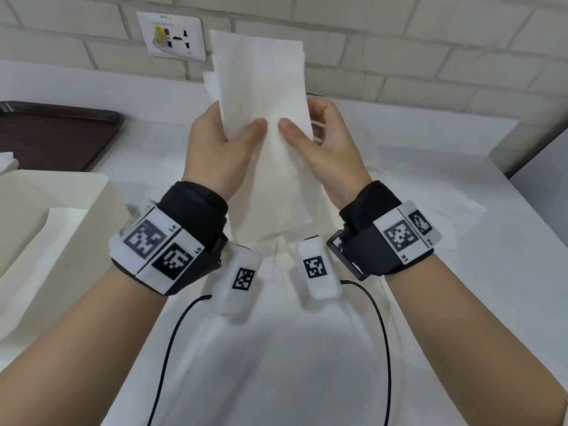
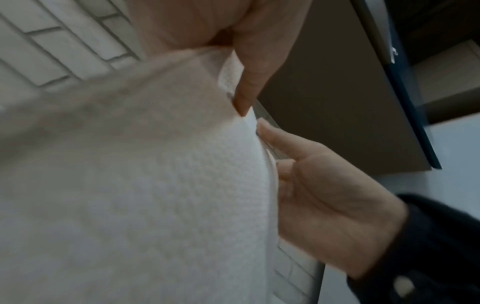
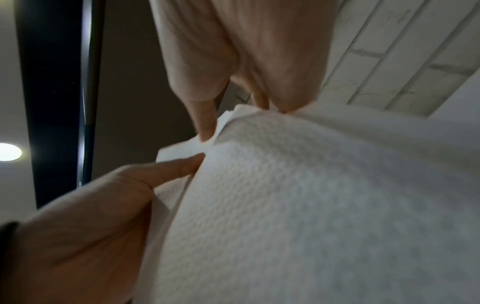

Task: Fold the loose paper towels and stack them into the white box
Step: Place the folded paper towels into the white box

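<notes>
A white paper towel (image 1: 264, 87), folded into a long strip, stands upright in the air above the table. My left hand (image 1: 233, 130) pinches its left edge and my right hand (image 1: 302, 127) pinches its right edge, both thumbs on the near face and the fingers hidden behind. The left wrist view shows the embossed towel (image 2: 155, 185) with my left thumb (image 2: 246, 78) on it and my right hand (image 2: 324, 185) beside. In the right wrist view the towel (image 3: 311, 195) fills the frame under my right hand (image 3: 246, 61). The white box (image 1: 70, 179) sits at the left with folded towels (image 1: 58, 235) inside.
Loose flat paper towels (image 1: 445, 216) lie on the white table to the right and under my wrists. A dark brown tray (image 1: 55, 133) rests at the back left. A brick wall with a socket plate (image 1: 172, 35) is behind. The table edge drops off at the right.
</notes>
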The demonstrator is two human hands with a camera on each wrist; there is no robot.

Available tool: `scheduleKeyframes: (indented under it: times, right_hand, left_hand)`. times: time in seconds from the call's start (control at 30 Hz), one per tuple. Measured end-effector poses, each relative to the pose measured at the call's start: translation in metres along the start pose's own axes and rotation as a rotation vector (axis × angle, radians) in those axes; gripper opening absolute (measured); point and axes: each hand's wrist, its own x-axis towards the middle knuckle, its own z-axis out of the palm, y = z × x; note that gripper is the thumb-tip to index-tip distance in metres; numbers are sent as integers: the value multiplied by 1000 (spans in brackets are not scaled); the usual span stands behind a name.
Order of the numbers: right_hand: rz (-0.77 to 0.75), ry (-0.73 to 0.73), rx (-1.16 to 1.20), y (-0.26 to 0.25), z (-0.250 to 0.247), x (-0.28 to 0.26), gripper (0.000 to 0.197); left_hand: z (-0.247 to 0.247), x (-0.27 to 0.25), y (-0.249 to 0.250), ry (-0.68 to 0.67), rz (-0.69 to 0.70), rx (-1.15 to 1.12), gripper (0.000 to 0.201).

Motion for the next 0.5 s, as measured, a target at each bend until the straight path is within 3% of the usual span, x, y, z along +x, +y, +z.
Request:
scheduleKeyframes:
  times: [0.1, 0.17, 0.23, 0.3, 0.33, 0.4, 0.5]
  right_hand:
    - [59, -172, -86, 1, -3, -6, 46]
    - [20, -220, -104, 1, -2, -10, 30]
    - [-34, -206, -90, 2, 3, -12, 18]
    - [-47, -162, -99, 5, 9, -14, 18]
    - [-38, -154, -130, 6, 12, -15, 21]
    - [19, -194, -188, 10, 19, -17, 30]
    - [64, -270, -179, 13, 29, -22, 41]
  left_hand:
    - [-8, 1, -3, 37, -4, -76, 36]
    - [-13, 2, -9, 76, -3, -83, 58]
    - [-16, -1, -15, 71, -87, -118, 79]
    - [-19, -4, -23, 13, -239, -115, 95]
    - [-22, -5, -28, -43, -294, -95, 88]
    - [-26, -9, -35, -127, -327, -2, 54]
    - [-30, -14, -38, -81, -262, 115, 42]
